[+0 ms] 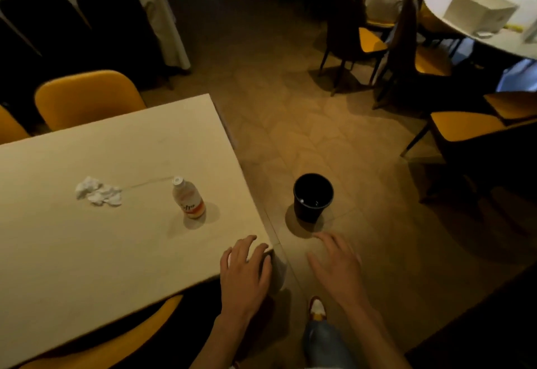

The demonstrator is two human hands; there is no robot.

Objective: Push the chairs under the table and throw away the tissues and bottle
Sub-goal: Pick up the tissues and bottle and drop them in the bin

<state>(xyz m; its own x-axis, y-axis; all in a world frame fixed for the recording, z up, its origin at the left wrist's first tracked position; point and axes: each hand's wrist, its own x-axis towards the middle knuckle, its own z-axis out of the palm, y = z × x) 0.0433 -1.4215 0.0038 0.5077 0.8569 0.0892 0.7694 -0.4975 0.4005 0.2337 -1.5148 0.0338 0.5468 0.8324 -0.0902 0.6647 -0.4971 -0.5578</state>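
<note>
A pale rectangular table (87, 246) fills the left. On it lie crumpled white tissues (98, 192) and, to their right, an upright small plastic bottle (189, 198) with a white cap and orange label. My left hand (245, 270) rests with spread fingers on the table's near right corner and holds nothing. Over the floor to its right hovers my right hand (338, 267), open and empty. A black bin (313, 196) stands on the floor just right of the table. One yellow chair (87, 98) sits at the table's far side; another yellow chair (122, 336) is at the near edge, partly under the top.
Dark-backed chairs with yellow seats (369, 40) stand around a round table (476, 40) at the upper right, which carries a white box (479, 11). A further yellow-seated chair (465, 130) is at the right. A clothed table (162, 19) stands at the back left. My shoe (317, 309) is on the tiled floor.
</note>
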